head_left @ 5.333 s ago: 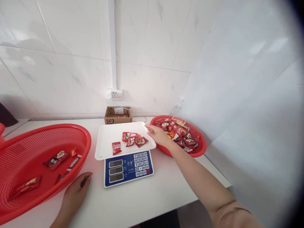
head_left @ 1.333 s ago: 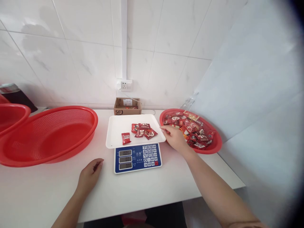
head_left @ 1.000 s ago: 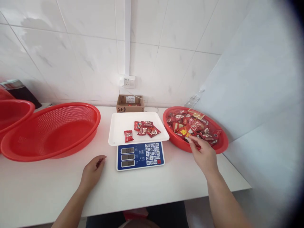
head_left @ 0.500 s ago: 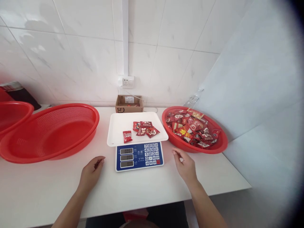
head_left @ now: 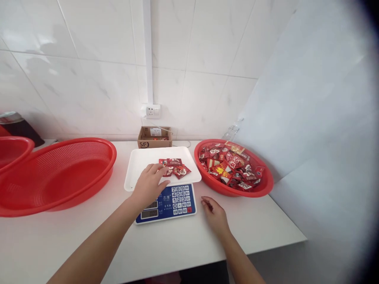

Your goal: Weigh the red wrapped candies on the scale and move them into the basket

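Observation:
Over the white weighing pan (head_left: 134,165) of a digital scale, my left hand (head_left: 150,182) reaches with thumb and fingers apart, the fingertips at the near-left side of a small pile of red snack packets (head_left: 181,171). Part of the pan under that hand is hidden. The scale's blue panel (head_left: 168,205) faces me, and my left hand and wrist cover part of its displays. My right hand (head_left: 215,215) rests on the table right of the scale, fingers curled together, with nothing visible in it.
To the right stands a red basin (head_left: 233,193) full of mixed red packets. A red perforated basket (head_left: 97,185) is at the left, with another red basket (head_left: 17,157) beyond it. Behind the scale are a small cardboard box (head_left: 154,142) and a wall socket (head_left: 153,111).
My left hand has moved from the table up and right onto the weighing pan, covering where a single packet lay apart. My right hand stays beside the scale. The view has shifted slightly.

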